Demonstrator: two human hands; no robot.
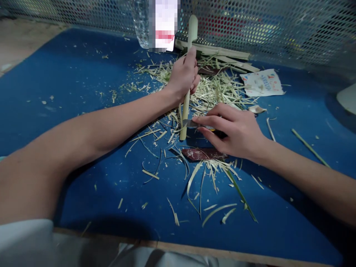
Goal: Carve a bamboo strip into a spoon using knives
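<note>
My left hand (185, 74) is closed around the middle of a pale, flat-ended stick (185, 111), which looks like bamboo. Its wider rounded end points away from me and its narrow end towards me. In my right hand (232, 128) is a utility knife (191, 123), pinched between thumb and fingers, most of its handle hidden by the hand. The blade touches or lies right against the stick near its lower end. Just below the knife a dark red, pointed piece (204, 154) lies on the blue table mat (111, 178). Thin pale shavings (217, 89) are heaped beyond both hands.
A perforated metal screen (83, 13) stands along the back. Before it are a clear plastic container (142, 29), partly blurred out, and several split strips (222, 52). A printed paper packet (263, 82) lies right of the shavings. A white rounded object (347, 98) sits at the right edge.
</note>
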